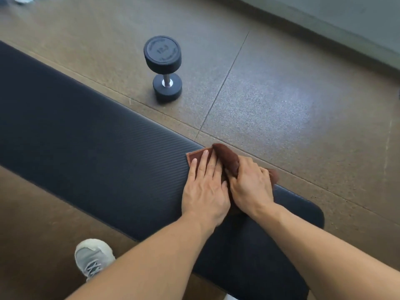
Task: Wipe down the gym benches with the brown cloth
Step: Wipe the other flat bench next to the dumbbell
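Note:
A long black ribbed gym bench (pixel 91 144) runs from the upper left to the lower right. The brown cloth (pixel 225 156) lies on its far edge near the right end, partly lifted into a fold. My left hand (pixel 205 187) lies flat on the cloth's left part with straight fingers, pressing it to the pad. Right beside it, my right hand (pixel 251 185) grips the raised fold of the cloth, fingers curled round it. Both hands hide much of the cloth.
A black dumbbell (pixel 164 68) stands on end on the speckled rubber floor (pixel 281 100) beyond the bench. A grey sneaker (pixel 93 256) is on the floor at the bench's near side. A pale wall base (pixel 324 20) runs along the top right.

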